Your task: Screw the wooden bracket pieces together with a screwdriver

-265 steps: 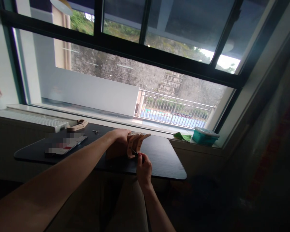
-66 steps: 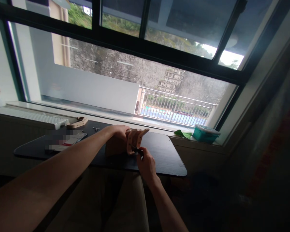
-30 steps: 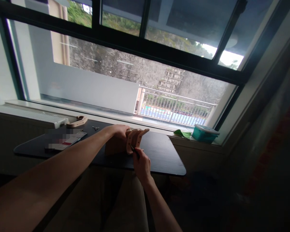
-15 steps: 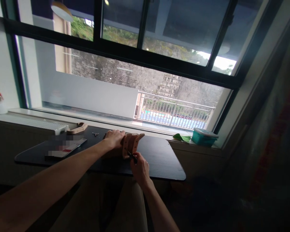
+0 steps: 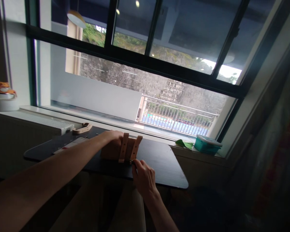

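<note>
On the dark table stands a brown wooden assembly (image 5: 129,150) with two upright strips that have holes along them. My left hand (image 5: 116,137) is closed on its left side; the strip and the arm hide part of the fingers. Close to the foot of the right strip (image 5: 136,146) is my right hand (image 5: 145,174), closed around a small dark-handled tool (image 5: 134,163) like a screwdriver. The tool's thin tip points left toward the lower end of the strips. Whether it touches the wood I cannot tell.
The table (image 5: 164,164) has a rounded right corner. A curved wooden piece (image 5: 82,129) lies at its back left, and a white flat item (image 5: 69,145) is partly behind my left forearm. A teal box (image 5: 207,144) and green leaf-shaped thing (image 5: 184,144) are on the windowsill.
The wooden assembly has turned so its strips stand straighter. My right hand has shifted the tool from the left strip toward the foot of the right one. The camera view has moved slightly.
</note>
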The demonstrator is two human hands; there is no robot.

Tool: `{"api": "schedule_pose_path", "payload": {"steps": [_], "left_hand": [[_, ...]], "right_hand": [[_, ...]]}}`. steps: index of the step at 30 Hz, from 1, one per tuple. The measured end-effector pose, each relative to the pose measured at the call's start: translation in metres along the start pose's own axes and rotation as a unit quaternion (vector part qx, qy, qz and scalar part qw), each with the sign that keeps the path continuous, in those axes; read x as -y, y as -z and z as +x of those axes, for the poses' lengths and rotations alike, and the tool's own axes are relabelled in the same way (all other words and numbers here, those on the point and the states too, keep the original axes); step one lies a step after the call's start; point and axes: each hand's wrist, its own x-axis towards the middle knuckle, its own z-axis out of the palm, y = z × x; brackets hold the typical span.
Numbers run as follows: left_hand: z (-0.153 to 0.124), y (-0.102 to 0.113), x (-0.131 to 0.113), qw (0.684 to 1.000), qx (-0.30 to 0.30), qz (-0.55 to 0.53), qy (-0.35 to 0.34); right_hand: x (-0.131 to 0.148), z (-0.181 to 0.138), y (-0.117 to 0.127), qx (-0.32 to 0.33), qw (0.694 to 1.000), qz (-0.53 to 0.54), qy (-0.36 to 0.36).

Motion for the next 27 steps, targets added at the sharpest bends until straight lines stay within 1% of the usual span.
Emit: {"api": "schedule_pose_path", "payload": {"steps": [3, 5, 11, 15, 21, 27], "left_hand": [[0.004, -0.004, 0.0, 1.0, -0.01, 0.004, 0.009], [0.007, -0.006, 0.001, 1.0, -0.013, 0.002, 0.019], [0.013, -0.007, 0.009, 0.999, 0.01, -0.034, 0.004], [0.011, -0.008, 0.008, 0.999, 0.005, -0.032, 0.013], [0.009, -0.01, 0.004, 0.999, -0.006, -0.021, 0.032], [0.009, -0.01, 0.005, 0.999, -0.01, -0.02, 0.039]], "right_hand": [[0.004, 0.004, -0.002, -0.037, 0.999, 0.007, 0.009], [0.007, 0.009, -0.005, -0.047, 0.999, 0.009, 0.02], [0.012, 0.018, -0.015, -0.032, 0.999, -0.016, 0.013], [0.013, 0.018, -0.018, -0.029, 0.999, -0.016, 0.013], [0.018, 0.019, -0.015, -0.026, 0.999, -0.007, 0.023], [0.02, 0.019, -0.014, -0.005, 1.0, -0.016, 0.013]]}}
